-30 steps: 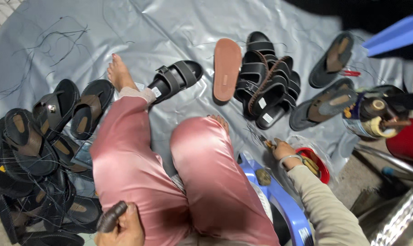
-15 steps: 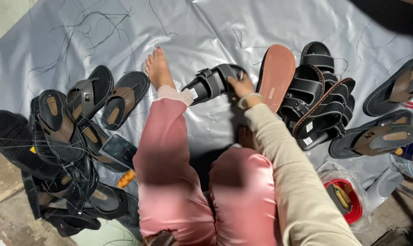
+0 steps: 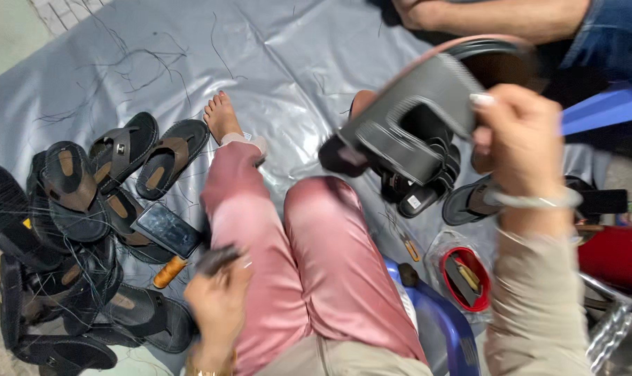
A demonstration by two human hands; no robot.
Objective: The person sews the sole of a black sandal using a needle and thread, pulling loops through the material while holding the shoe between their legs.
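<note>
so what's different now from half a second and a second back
The right hand, which half a second ago reached out to a black sandal by the foot, has taken hold of the black sandal and lifted it up close to the camera. The left hand keeps gripping its small dark tool. The sandal pile on the grey sheet lies as before.

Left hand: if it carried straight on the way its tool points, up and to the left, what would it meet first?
Probably the phone, lying on the sandals just beyond the dark tool in the left hand. Depth is unclear, so the hand might pass above it.
</note>
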